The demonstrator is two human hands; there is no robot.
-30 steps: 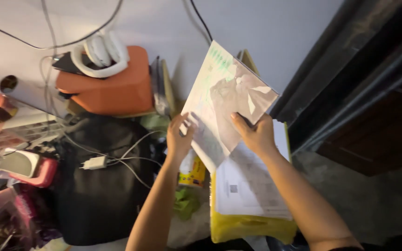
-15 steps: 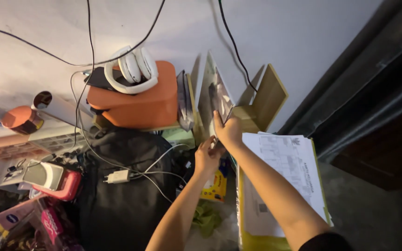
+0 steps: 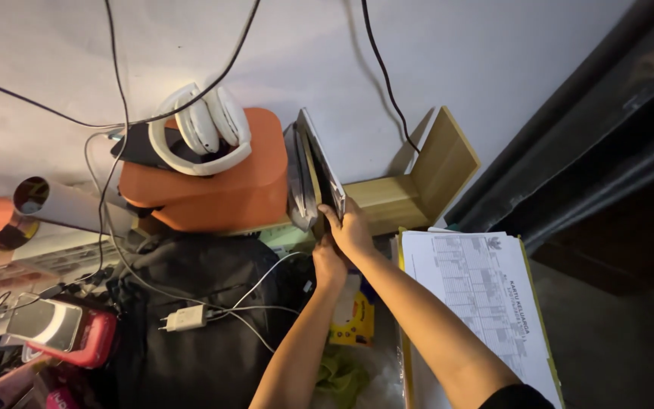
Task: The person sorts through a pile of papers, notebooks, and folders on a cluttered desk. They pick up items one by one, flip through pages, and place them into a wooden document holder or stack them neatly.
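My right hand (image 3: 353, 229) grips the lower edge of a thin illustrated book (image 3: 322, 168), which stands upright on edge against other flat books (image 3: 299, 178) beside an orange box (image 3: 213, 178). My left hand (image 3: 328, 263) sits just below and under my right hand, touching the book's bottom corner; its fingers are mostly hidden. The books stand on a wooden shelf (image 3: 418, 182) against the white wall.
White headphones (image 3: 198, 125) lie on the orange box. Cables hang down the wall. A black bag (image 3: 191, 326) with a white charger plug (image 3: 185, 319) lies at lower left. A sheet of printed paper (image 3: 486, 295) rests on a yellow folder at right. A dark door frame (image 3: 584, 129) stands at far right.
The book, held open-faced toward me a second ago, has been turned edge-on and pushed left against the other books by the orange box. Both hands followed it down to its base.
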